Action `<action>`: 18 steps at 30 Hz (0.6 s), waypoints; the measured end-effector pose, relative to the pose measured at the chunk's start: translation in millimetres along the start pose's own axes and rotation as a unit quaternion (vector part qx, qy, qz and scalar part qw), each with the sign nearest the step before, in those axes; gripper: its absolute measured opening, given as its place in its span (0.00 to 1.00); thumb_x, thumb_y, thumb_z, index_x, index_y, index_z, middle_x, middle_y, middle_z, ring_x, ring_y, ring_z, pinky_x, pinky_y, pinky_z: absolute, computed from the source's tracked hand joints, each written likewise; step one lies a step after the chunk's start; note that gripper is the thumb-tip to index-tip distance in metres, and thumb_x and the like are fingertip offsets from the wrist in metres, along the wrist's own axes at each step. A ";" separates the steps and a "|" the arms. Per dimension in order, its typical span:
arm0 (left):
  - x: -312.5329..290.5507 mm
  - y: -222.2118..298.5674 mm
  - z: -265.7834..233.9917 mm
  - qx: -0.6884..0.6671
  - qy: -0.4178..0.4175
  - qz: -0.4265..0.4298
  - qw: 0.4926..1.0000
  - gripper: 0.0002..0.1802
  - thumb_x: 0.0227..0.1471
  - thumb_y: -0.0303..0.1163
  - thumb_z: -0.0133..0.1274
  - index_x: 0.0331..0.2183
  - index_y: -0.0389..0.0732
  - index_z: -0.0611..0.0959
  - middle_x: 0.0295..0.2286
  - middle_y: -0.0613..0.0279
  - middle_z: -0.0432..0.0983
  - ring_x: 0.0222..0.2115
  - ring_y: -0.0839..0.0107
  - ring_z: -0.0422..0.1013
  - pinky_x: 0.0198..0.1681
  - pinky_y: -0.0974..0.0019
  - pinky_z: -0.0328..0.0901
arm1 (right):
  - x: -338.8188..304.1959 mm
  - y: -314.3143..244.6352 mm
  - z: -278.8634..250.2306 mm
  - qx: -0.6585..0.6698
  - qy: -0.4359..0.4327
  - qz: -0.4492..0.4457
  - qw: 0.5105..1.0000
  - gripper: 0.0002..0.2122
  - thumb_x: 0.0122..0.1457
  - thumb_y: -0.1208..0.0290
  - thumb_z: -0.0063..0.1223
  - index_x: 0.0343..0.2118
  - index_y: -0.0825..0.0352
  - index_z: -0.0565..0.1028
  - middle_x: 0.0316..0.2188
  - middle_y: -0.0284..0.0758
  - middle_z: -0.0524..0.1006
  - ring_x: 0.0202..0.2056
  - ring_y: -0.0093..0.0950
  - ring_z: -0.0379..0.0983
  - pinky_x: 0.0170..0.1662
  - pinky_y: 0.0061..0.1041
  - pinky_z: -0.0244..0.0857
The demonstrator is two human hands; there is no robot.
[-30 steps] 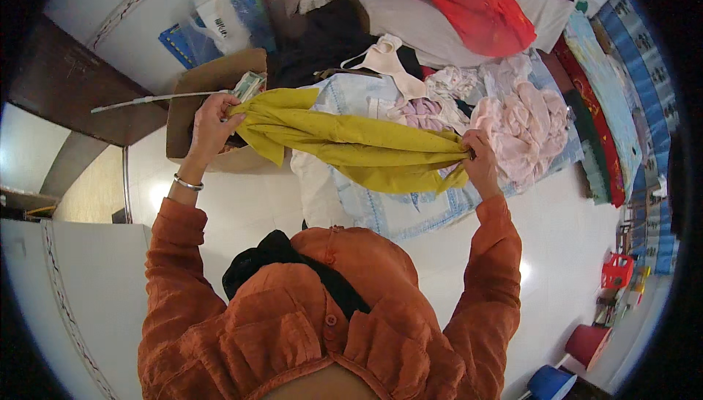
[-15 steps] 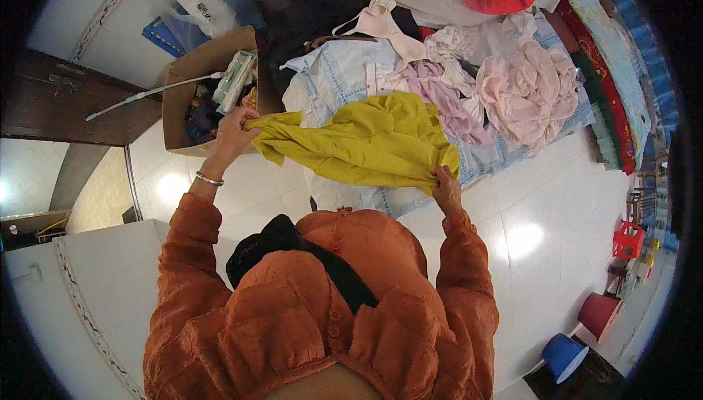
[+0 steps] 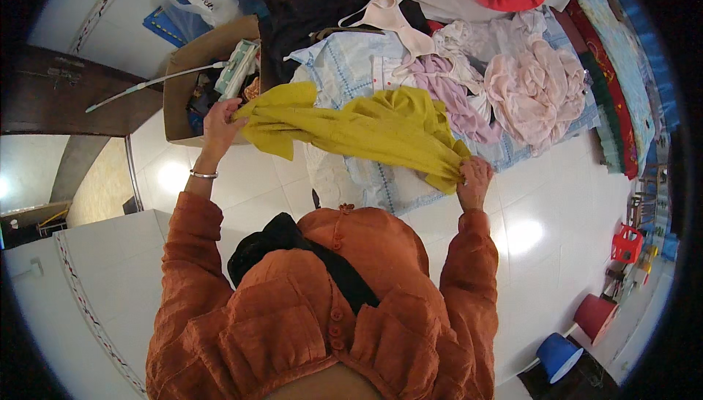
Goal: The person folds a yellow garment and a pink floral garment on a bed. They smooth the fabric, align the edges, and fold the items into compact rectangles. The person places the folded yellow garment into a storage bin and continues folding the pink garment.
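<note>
Your left hand (image 3: pixel 222 125) and right hand (image 3: pixel 476 177) are gripping opposite ends of the mustard-yellow cloth (image 3: pixel 359 129), now stretching it wider than half a second ago. Folds are hiding its full shape; it is blocking part of the blue-and-white sheet (image 3: pixel 329 63). A cardboard box (image 3: pixel 177 107) is standing beyond your left hand.

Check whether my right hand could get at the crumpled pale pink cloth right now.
Probably yes, if it lets go first: the right hand grips one end of the yellow-green cloth. The pale pink cloth lies just ahead and to its right, with nothing seen covering it.
</note>
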State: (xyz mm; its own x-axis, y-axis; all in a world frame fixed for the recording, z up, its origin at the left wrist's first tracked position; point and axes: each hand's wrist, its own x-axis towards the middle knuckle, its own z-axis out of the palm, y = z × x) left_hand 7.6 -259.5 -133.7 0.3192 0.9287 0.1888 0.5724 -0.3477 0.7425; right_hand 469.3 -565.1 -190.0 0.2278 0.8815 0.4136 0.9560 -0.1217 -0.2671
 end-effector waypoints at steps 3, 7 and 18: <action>-7.9 -27.2 2.0 0.064 -0.052 -0.027 0.996 0.19 0.32 0.28 0.63 0.32 0.37 0.77 0.27 0.60 0.71 0.26 0.74 0.68 0.30 0.70 0.65 | -30.2 11.6 23.5 -0.018 -0.071 -0.041 0.996 0.06 0.39 0.78 0.50 0.21 0.64 0.67 0.23 0.34 0.68 0.35 0.35 0.64 0.44 0.36 0.53; -17.1 -23.8 7.5 0.126 -0.065 -0.018 0.990 0.16 0.32 0.28 0.62 0.28 0.36 0.76 0.24 0.60 0.70 0.23 0.73 0.66 0.27 0.70 0.63 | -54.1 6.3 39.5 -0.006 -0.080 0.002 0.997 0.05 0.39 0.78 0.49 0.21 0.64 0.66 0.21 0.34 0.67 0.32 0.35 0.63 0.40 0.35 0.55; -18.9 -29.9 7.9 0.111 -0.067 -0.055 0.990 0.15 0.33 0.29 0.62 0.26 0.36 0.75 0.24 0.61 0.69 0.23 0.73 0.65 0.27 0.70 0.62 | -77.1 18.2 45.2 -0.066 -0.042 0.052 0.996 0.10 0.39 0.79 0.50 0.28 0.63 0.72 0.24 0.34 0.69 0.33 0.35 0.65 0.38 0.34 0.56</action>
State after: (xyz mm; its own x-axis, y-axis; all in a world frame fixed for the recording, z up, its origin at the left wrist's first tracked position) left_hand -9.5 -267.6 -164.5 0.3346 0.9422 0.0179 0.7568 -0.2800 0.5907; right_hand 460.7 -614.7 -266.1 0.3162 0.8956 0.3129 0.9451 -0.2688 -0.1859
